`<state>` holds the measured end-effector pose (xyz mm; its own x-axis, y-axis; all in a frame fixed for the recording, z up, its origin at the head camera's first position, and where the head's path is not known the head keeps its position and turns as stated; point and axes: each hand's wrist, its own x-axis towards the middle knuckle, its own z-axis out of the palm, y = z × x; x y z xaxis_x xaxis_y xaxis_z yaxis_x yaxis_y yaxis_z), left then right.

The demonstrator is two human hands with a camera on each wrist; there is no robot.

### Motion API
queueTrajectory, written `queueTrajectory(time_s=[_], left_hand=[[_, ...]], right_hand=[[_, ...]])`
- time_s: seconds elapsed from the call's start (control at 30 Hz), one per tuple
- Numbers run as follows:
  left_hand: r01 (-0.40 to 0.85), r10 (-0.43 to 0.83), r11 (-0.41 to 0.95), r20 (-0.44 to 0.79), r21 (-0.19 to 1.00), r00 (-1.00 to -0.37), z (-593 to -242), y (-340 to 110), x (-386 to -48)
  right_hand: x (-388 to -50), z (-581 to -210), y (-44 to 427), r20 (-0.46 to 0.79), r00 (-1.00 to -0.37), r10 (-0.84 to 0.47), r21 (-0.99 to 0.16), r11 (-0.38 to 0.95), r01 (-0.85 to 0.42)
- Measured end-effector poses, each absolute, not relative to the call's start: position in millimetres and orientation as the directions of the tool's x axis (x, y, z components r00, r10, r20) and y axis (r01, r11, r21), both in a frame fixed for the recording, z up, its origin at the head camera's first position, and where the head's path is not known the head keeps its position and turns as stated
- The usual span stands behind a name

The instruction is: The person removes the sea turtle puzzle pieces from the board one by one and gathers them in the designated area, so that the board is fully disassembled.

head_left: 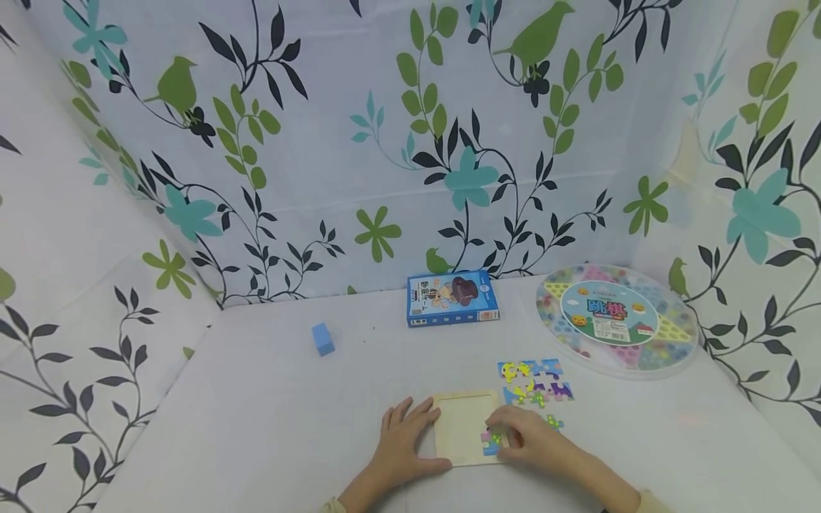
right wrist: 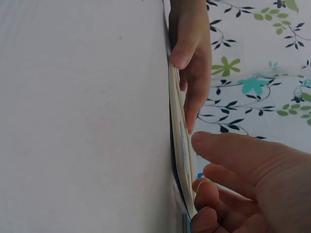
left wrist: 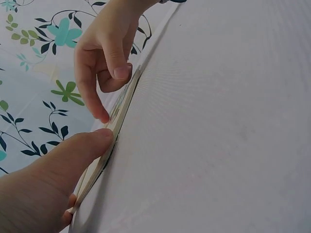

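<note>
My left hand (head_left: 403,443) holds a shallow light wooden puzzle tray (head_left: 465,396) at its left side, thumb on the near edge and fingers at the far-left corner. Several joined jigsaw pieces (head_left: 491,445) lie in the tray's near-right part. Over its right side is my right hand (head_left: 529,436), index finger reaching down to the pieces. Its thumb stands apart from that fingertip in the left wrist view, and no piece shows between them. More jigsaw pieces (head_left: 537,382) lie on the table beyond the right hand, partly hidden by it.
A blue block (head_left: 323,339) stands at the back left. Against the patterned curtain (head_left: 308,178) lies a blue picture box (head_left: 452,299). To its right is a round board game (head_left: 612,320) in a clear cover. A white cloth (head_left: 269,413) covers the table.
</note>
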<state>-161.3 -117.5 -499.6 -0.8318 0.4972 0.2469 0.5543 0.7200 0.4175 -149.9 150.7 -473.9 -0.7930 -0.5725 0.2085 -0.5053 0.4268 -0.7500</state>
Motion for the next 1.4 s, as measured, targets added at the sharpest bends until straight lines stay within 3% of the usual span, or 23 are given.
queueTrajectory(time_s=[0.67,1.4], left_hand=[[0.561,0.501,0.722,0.253,0.406,-0.828,-499.8,-117.1,-161.4],[0.559,0.502,0.727,0.247,0.399,-0.829,-500.3,-116.6,-161.4]], right_hand=[[-145.1,-474.7,143.8,0.143,-0.828,-0.542,-0.764,0.471,-0.44],[-145.6,-478.1,144.8,0.225,-0.818,-0.529,-0.796,0.385,-0.468]])
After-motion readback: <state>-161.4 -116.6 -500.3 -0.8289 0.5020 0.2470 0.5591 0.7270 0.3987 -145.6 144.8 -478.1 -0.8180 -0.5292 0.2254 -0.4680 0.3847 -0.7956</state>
